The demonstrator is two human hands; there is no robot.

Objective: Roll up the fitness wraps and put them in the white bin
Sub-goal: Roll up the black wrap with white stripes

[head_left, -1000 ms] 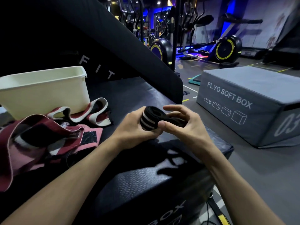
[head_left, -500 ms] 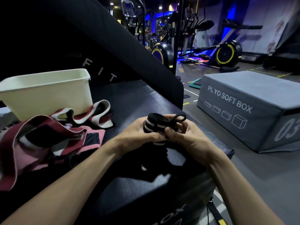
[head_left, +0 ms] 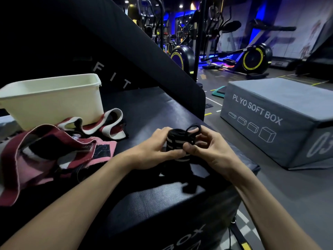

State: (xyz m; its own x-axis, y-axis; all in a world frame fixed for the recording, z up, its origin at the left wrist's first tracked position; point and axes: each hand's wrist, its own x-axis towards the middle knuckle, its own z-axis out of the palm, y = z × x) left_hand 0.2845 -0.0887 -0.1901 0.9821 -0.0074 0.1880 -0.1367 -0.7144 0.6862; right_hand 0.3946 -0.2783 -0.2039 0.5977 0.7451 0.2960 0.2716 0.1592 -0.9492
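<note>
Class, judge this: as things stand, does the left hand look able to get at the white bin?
Probably yes, but not yet: the left hand is closed on the black rolled wrap with the right hand. The white bin stands open-topped on its side, with only loose wraps lying low in front.

Dim overall. Blue glow and small ceiling spots far behind the grey plyo box [head_left: 281,120]. Hard overhead light near it throws dark hand shadows onto the black box top [head_left: 162,193]. Wide-angle bending at edges; background machines soft, slight blur.
</note>
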